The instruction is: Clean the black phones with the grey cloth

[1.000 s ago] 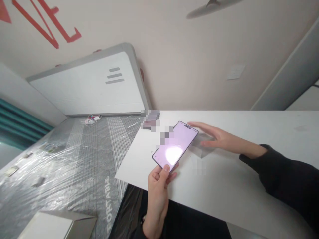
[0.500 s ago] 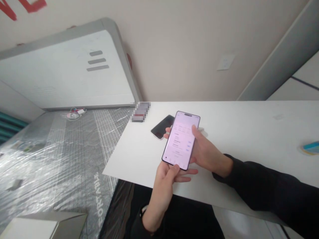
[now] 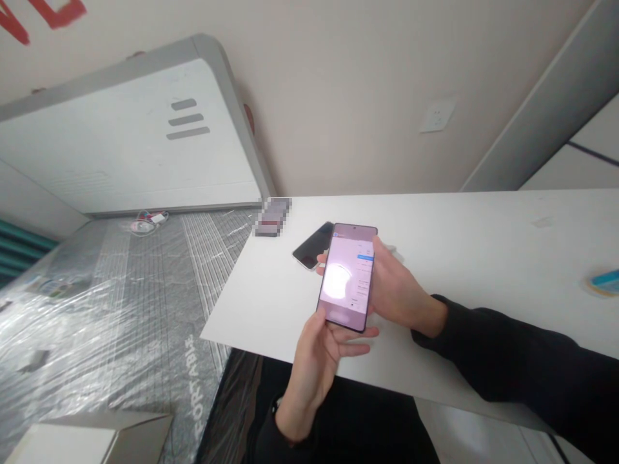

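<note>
Left hand: the left hand point(image 3: 314, 367) is closed around the lower end of the phone, with its thumb on the front near the bottom corner and its fingers spread beneath.
Right hand: the right hand point(image 3: 396, 290) grips the phone from behind, with its thumb along the near long edge and its fingertips point(image 3: 321, 269) showing past the far edge.
Held thing: a slim black-framed smartphone point(image 3: 345, 277) with a lit pale pink screen sits between both hands, over the worktop. Glare hides much of the screen.
Near the hands: a flat dark smartphone point(image 3: 313, 243) lies on the white worktop point(image 3: 483, 222), just beyond the right hand's fingertips. A pixelated, unreadable item point(image 3: 273, 217) sits at the worktop corner, further past them.
Further off: a small blue-and-yellow object point(image 3: 604, 282) lies well right of the right hand. A grey mattress wrapped in clear plastic point(image 3: 120, 322) lies left of the left hand.
Risk: the glossy phone could slip if the thumb shifts, and a drop could strike the dark smartphone or slide off the worktop edge.
Change: since the previous view, the held phone has turned more upright and its screen shows different content.
</note>
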The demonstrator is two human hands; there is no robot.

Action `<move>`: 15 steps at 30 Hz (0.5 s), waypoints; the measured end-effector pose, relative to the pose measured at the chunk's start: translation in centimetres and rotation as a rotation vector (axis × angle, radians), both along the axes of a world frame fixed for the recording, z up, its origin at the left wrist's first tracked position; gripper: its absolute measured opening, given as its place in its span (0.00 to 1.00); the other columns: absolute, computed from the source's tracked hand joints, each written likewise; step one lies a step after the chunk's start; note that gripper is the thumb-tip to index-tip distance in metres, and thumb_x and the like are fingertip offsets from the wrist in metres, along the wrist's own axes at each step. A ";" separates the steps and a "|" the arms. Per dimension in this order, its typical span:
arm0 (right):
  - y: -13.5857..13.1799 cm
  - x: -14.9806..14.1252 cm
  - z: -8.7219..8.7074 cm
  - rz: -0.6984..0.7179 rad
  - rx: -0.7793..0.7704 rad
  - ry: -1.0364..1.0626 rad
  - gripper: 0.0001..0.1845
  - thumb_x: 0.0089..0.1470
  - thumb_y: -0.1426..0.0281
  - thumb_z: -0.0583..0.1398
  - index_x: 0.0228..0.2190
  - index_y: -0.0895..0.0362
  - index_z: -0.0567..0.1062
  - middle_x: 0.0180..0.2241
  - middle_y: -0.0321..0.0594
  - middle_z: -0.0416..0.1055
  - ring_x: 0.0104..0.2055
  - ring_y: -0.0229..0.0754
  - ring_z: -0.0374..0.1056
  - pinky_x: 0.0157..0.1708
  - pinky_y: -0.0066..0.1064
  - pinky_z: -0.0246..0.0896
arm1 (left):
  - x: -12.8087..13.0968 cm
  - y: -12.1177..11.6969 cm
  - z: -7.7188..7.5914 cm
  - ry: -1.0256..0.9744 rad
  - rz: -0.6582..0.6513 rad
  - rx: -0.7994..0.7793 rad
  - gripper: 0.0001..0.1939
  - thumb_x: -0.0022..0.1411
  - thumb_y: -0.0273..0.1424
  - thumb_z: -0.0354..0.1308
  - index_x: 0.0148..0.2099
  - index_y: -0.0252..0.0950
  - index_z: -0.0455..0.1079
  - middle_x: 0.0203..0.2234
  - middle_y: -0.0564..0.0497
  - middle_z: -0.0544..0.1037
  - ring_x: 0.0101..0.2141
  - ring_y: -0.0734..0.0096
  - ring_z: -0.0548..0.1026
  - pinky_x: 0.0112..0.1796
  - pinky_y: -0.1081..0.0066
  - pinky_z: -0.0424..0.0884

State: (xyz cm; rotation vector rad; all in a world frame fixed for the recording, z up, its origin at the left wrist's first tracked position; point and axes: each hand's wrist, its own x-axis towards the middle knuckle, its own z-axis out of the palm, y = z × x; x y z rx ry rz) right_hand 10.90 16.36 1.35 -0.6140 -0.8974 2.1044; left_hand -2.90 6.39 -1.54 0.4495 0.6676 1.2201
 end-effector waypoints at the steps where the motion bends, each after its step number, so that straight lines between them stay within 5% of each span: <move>1: -0.1 0.0 0.1 0.022 -0.001 0.004 0.33 0.70 0.44 0.44 0.53 0.52 0.75 0.58 0.45 0.76 0.57 0.49 0.74 0.52 0.42 0.74 | -0.1 0.1 0.1 -0.056 -0.047 -0.001 0.33 0.63 0.54 0.64 0.56 0.31 0.77 0.47 0.36 0.84 0.42 0.53 0.85 0.38 0.67 0.80; 7: -0.8 0.1 0.1 0.240 0.044 -0.038 0.36 0.68 0.40 0.43 0.56 0.50 0.74 0.59 0.44 0.74 0.55 0.45 0.75 0.52 0.37 0.74 | 0.3 0.4 0.7 -0.295 -0.175 0.002 0.34 0.68 0.58 0.54 0.57 0.33 0.77 0.50 0.37 0.83 0.49 0.48 0.82 0.51 0.54 0.74; 12: -0.6 0.4 -1.0 0.275 0.206 -0.100 0.33 0.62 0.43 0.59 0.59 0.51 0.70 0.59 0.45 0.73 0.61 0.50 0.70 0.63 0.44 0.63 | 0.8 0.6 0.9 -0.320 0.031 -0.057 0.26 0.76 0.48 0.45 0.56 0.37 0.77 0.48 0.43 0.83 0.42 0.58 0.82 0.47 0.59 0.74; 15: -0.5 0.5 -1.4 0.263 0.342 -0.138 0.45 0.52 0.53 0.72 0.65 0.50 0.61 0.61 0.47 0.70 0.62 0.54 0.68 0.61 0.46 0.65 | 0.7 0.8 1.3 -0.293 0.119 -0.086 0.27 0.77 0.43 0.41 0.55 0.35 0.78 0.49 0.43 0.83 0.47 0.58 0.80 0.51 0.59 0.73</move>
